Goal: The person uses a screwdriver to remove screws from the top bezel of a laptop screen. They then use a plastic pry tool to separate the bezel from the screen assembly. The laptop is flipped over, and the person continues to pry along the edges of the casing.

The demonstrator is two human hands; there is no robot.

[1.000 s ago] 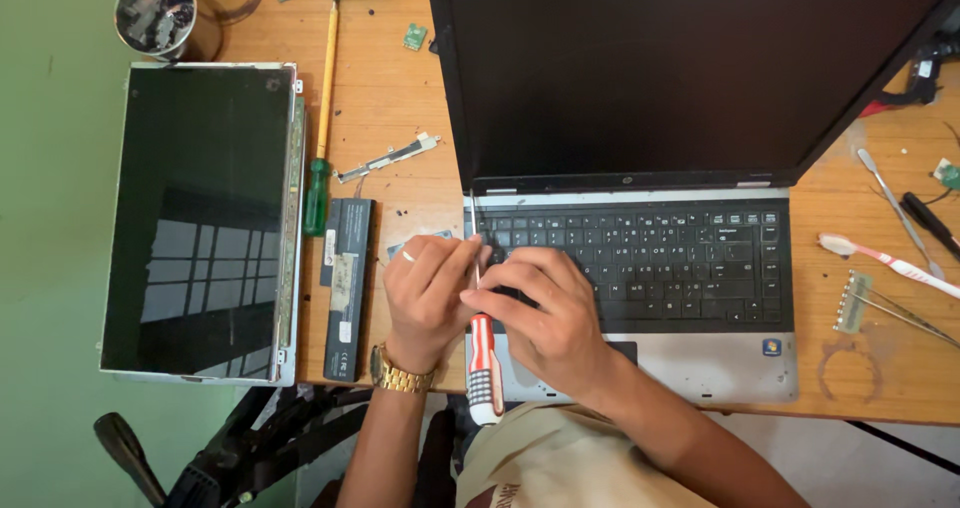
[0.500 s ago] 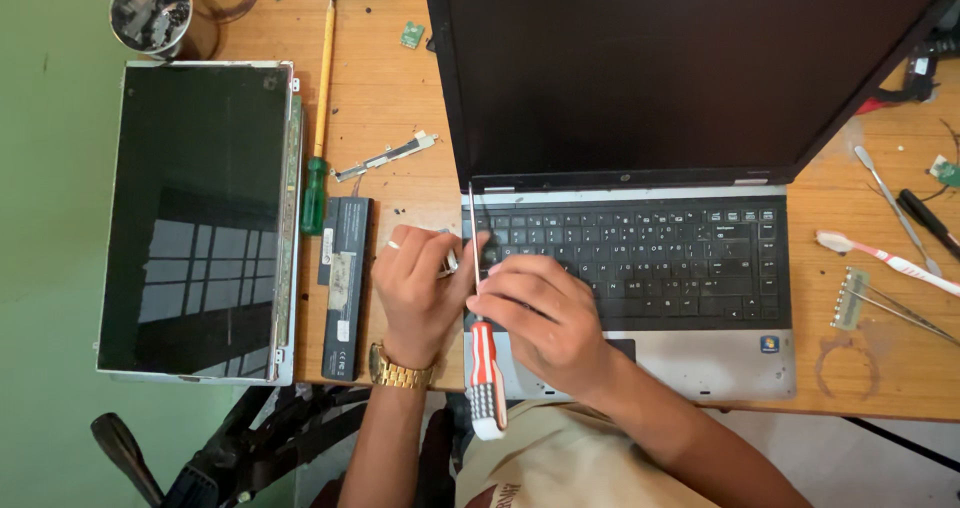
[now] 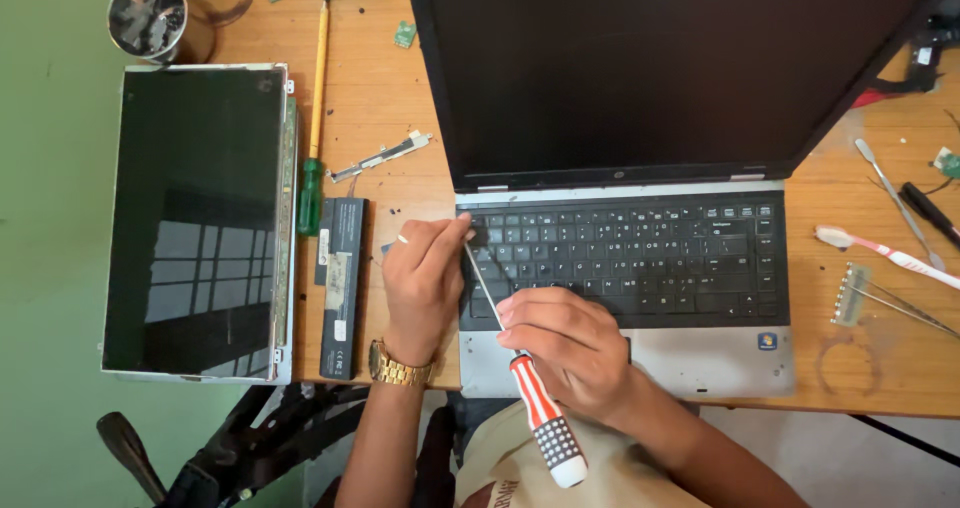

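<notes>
Red-and-white striped handle of a screwdriver (image 3: 545, 423) sits in the right hand (image 3: 570, 353), fingers wrapped closed around it. Its long axis runs diagonally, the thin shaft pointing up and left to the top left corner of the black keyboard (image 3: 625, 260) of an open laptop (image 3: 640, 168). The left hand (image 3: 425, 278), wearing a gold watch (image 3: 398, 365), pinches a small dark key (image 3: 479, 236) at the tip, fingers nearly closed. If the tip slips or levers too hard, the key clip could likely snap. Left of the hands lie a laptop battery (image 3: 342, 286) and a loose screen panel (image 3: 195, 218) on the wooden table (image 3: 880, 358)
</notes>
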